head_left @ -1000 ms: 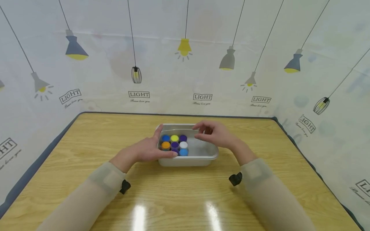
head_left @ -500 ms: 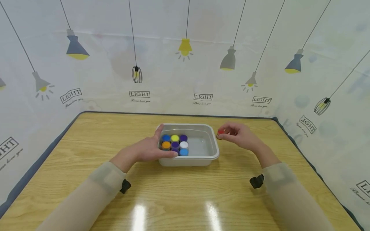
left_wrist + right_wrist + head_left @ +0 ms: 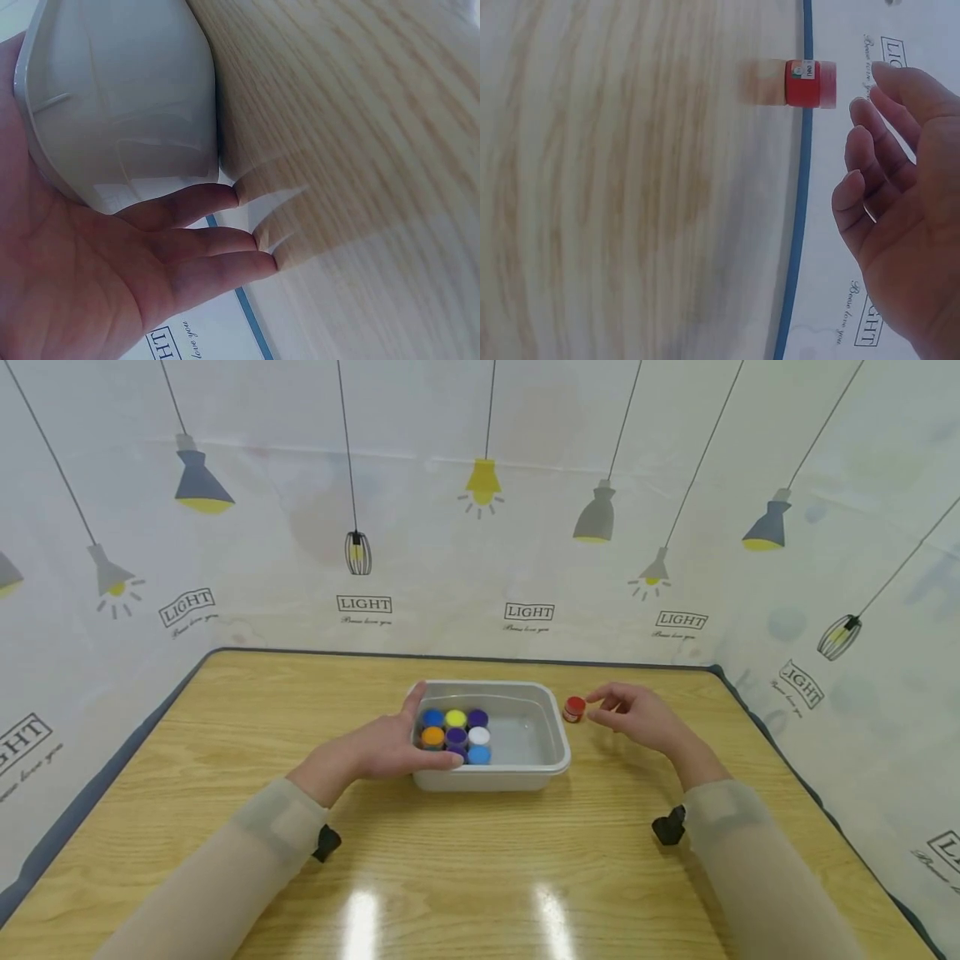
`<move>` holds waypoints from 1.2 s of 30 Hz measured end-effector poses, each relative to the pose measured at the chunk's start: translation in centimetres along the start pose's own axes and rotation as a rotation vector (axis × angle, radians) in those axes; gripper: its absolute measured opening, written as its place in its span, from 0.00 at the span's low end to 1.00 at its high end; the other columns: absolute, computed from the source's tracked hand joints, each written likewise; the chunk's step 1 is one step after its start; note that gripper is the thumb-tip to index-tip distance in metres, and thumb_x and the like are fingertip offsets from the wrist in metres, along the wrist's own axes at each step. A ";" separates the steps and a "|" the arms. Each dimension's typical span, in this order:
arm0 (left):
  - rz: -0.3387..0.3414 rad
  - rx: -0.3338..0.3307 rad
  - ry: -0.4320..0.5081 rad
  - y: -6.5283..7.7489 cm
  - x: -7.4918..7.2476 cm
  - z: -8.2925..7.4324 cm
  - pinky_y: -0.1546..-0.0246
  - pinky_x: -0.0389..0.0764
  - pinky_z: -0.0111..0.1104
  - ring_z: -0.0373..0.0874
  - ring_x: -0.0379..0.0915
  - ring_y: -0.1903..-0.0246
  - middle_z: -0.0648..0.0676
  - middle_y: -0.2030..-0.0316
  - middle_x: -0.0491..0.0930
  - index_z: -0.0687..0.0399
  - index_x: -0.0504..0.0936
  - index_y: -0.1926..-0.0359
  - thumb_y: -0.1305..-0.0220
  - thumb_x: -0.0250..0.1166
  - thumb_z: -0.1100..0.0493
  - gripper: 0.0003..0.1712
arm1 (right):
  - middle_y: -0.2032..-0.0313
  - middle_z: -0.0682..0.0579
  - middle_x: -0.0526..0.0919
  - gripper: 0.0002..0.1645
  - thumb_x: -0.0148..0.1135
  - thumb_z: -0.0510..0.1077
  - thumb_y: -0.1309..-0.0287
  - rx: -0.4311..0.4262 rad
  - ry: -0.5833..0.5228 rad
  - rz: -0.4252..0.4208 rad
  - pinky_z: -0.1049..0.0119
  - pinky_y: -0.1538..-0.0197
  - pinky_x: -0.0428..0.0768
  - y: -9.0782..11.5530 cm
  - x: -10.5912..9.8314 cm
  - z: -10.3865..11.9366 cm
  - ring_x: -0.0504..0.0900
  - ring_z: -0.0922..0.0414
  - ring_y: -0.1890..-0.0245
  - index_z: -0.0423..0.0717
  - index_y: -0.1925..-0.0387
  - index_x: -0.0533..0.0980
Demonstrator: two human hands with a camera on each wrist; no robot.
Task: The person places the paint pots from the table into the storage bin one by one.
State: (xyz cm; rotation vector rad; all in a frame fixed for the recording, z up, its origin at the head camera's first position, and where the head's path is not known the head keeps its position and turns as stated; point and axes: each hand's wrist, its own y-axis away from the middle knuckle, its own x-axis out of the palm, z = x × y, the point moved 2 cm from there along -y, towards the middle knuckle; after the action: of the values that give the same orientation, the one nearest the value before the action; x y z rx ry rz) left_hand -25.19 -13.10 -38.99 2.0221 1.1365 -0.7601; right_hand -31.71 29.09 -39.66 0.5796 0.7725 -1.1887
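A small red jar (image 3: 574, 709) with a red lid and a white label stands upright on the table, right of a white plastic tub (image 3: 487, 781). My right hand (image 3: 637, 717) is just right of this jar, fingers loosely bent and apart from it, holding nothing; the right wrist view shows a gap between fingertips and lid. Across the tub's left end lies my left hand (image 3: 378, 747), thumb over the front rim and index finger at the back rim. In the left wrist view its other fingers (image 3: 202, 244) stretch out below the tub wall.
Several small jars with coloured lids, among them a yellow-lidded jar (image 3: 455, 719), an orange-lidded jar (image 3: 432, 737) and a white-lidded jar (image 3: 479, 737), fill the tub's left half. The wooden table (image 3: 480, 877) ends at a patterned backdrop (image 3: 450, 635).
My right hand has moved right from over the tub, set the red jar on the table beside it and let go. The left hand has stayed at the tub.
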 end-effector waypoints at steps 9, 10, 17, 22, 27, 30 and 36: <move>0.000 0.003 0.016 0.0 -0.1 0.0 0.20 0.65 0.62 0.70 0.68 0.23 0.74 0.20 0.64 0.42 0.20 0.11 0.40 0.68 0.17 0.82 | 0.52 0.42 0.86 0.28 0.74 0.53 0.28 0.012 -0.018 0.016 0.63 0.62 0.82 -1.8 1.1 -0.7 0.83 0.53 0.63 0.45 0.34 0.80; 0.000 0.004 0.017 0.0 -0.1 0.0 0.20 0.65 0.62 0.70 0.68 0.23 0.75 0.20 0.64 0.42 0.20 0.11 0.40 0.68 0.17 0.82 | 0.51 0.41 0.86 0.29 0.74 0.53 0.28 0.018 -0.027 0.017 0.63 0.62 0.83 -2.0 1.2 -0.7 0.83 0.53 0.63 0.44 0.34 0.79; 0.001 0.004 0.021 0.0 -0.2 0.0 0.20 0.65 0.62 0.71 0.68 0.23 0.75 0.20 0.64 0.42 0.20 0.11 0.39 0.69 0.17 0.82 | 0.49 0.41 0.82 0.36 0.76 0.58 0.30 0.086 -0.023 0.019 0.63 0.57 0.82 -2.6 1.9 -0.4 0.80 0.51 0.59 0.42 0.33 0.76; 0.002 0.003 0.020 0.1 -0.2 -0.1 0.20 0.65 0.62 0.70 0.68 0.23 0.75 0.20 0.64 0.42 0.20 0.11 0.39 0.69 0.17 0.82 | 0.50 0.42 0.81 0.32 0.74 0.59 0.28 0.109 -0.018 0.024 0.64 0.57 0.81 -2.7 2.1 -0.2 0.79 0.51 0.59 0.44 0.35 0.77; 0.000 0.004 0.016 0.2 -0.2 -0.2 0.20 0.65 0.61 0.70 0.68 0.23 0.75 0.20 0.64 0.43 0.21 0.11 0.39 0.68 0.17 0.82 | 0.49 0.41 0.81 0.31 0.72 0.58 0.27 0.110 -0.018 0.032 0.63 0.58 0.81 -2.7 2.2 -0.3 0.80 0.51 0.60 0.45 0.34 0.76; -0.001 0.006 0.015 0.2 -0.1 -0.1 0.20 0.65 0.61 0.70 0.68 0.23 0.75 0.20 0.64 0.43 0.21 0.11 0.39 0.68 0.17 0.82 | 0.49 0.42 0.81 0.33 0.73 0.60 0.29 0.125 -0.017 0.029 0.63 0.58 0.80 -2.6 2.2 -0.4 0.79 0.51 0.60 0.45 0.34 0.76; 0.006 0.000 0.022 0.2 -0.2 -0.1 0.19 0.64 0.62 0.70 0.67 0.22 0.74 0.19 0.63 0.42 0.20 0.11 0.40 0.69 0.17 0.83 | 0.50 0.44 0.81 0.35 0.74 0.65 0.31 0.147 -0.010 0.028 0.63 0.58 0.79 -2.5 2.2 -0.8 0.78 0.51 0.59 0.47 0.36 0.78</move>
State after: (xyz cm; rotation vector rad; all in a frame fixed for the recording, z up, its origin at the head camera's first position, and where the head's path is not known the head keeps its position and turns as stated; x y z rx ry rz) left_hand -25.09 -13.16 -38.74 2.0379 1.1426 -0.7369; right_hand -33.88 27.67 -41.86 0.7037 0.6700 -1.2285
